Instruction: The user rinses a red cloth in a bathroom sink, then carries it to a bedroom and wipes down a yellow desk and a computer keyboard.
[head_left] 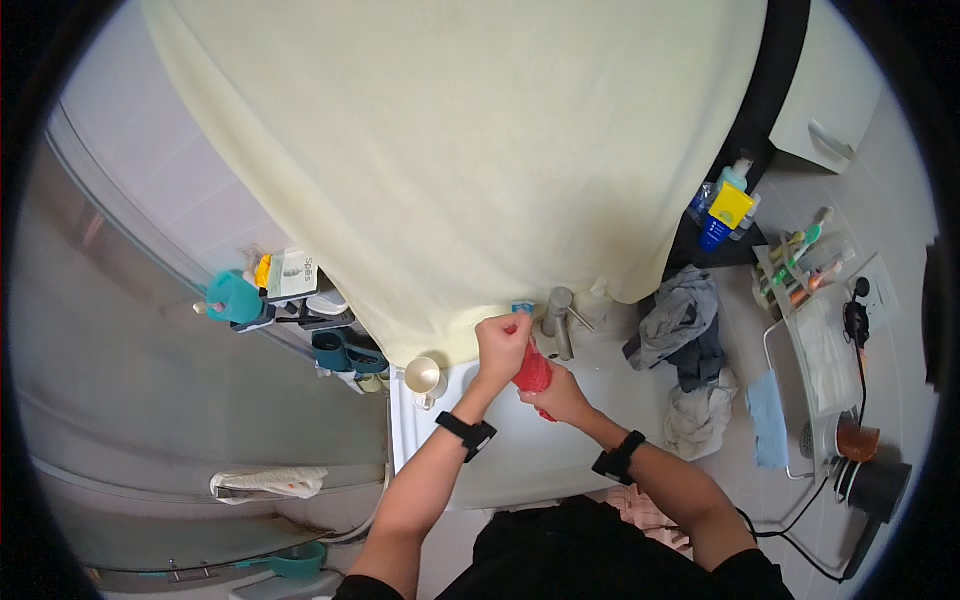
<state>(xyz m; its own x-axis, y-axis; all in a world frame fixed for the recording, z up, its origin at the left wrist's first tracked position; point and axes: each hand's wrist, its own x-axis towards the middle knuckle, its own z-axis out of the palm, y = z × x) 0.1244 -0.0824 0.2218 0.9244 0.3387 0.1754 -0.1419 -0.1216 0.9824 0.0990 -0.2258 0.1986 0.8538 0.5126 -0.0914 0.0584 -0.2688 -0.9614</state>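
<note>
Over the white sink (500,450), both my hands grip a bunched red cloth (533,372). My left hand (503,345) is closed round its upper end, near the faucet. Lower and to the right, my right hand (562,393) is wrapped round the other end, and a bit of red hangs below the fingers. Between the hands the cloth looks tightly gathered. Just right of my left hand stands the metal faucet (561,325), its lever pointing to the right. Black bands circle both my wrists.
A pale mug (425,380) stands at the sink's left corner. Crumpled grey clothes (680,318) and a whitish cloth (700,415) lie along the right edge. Behind the faucet hangs a cream curtain (450,180). A wall rack with toothbrushes (800,250) and a hair dryer (875,490) are at right.
</note>
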